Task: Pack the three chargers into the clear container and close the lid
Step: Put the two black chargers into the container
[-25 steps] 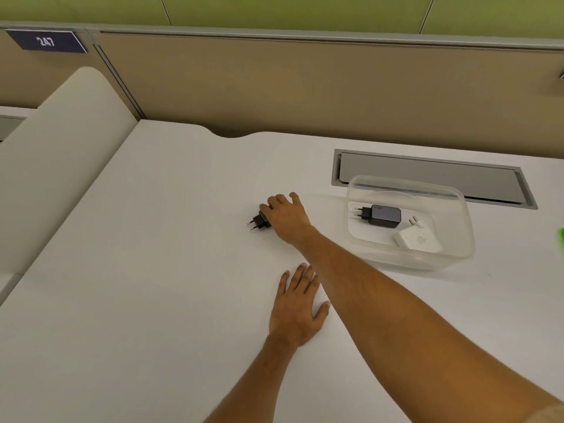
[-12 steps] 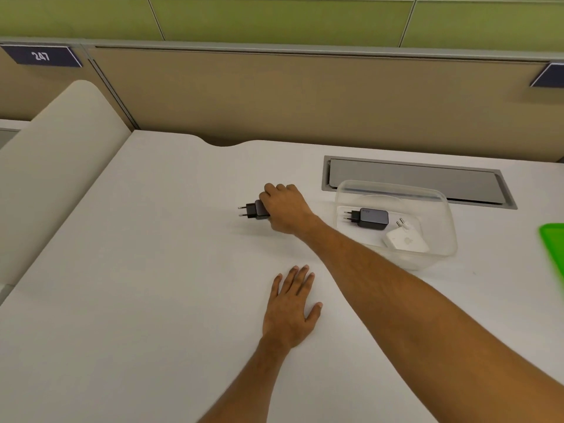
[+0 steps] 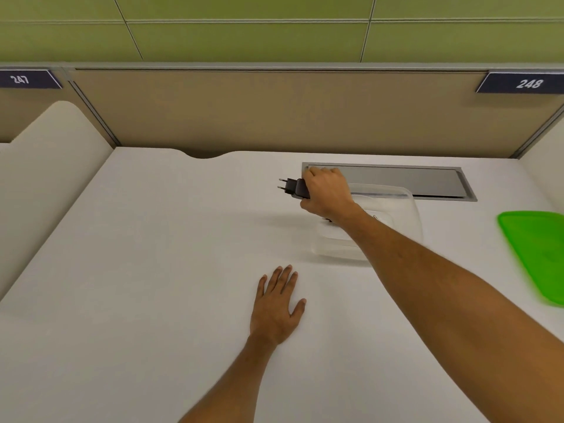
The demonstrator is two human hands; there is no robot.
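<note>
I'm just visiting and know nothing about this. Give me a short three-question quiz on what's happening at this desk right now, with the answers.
1. True or false: the green lid is already on the clear container.
2. Which hand holds the black charger? A. right hand B. left hand C. neither
3. Fill in: the left hand lies flat on the white ____.

Key
1. False. The lid lies on the desk to the right of the container, apart from it.
2. A. The right hand's grip is closed round the charger's body, its two pins pointing left, lifted above the desk.
3. desk.
</note>
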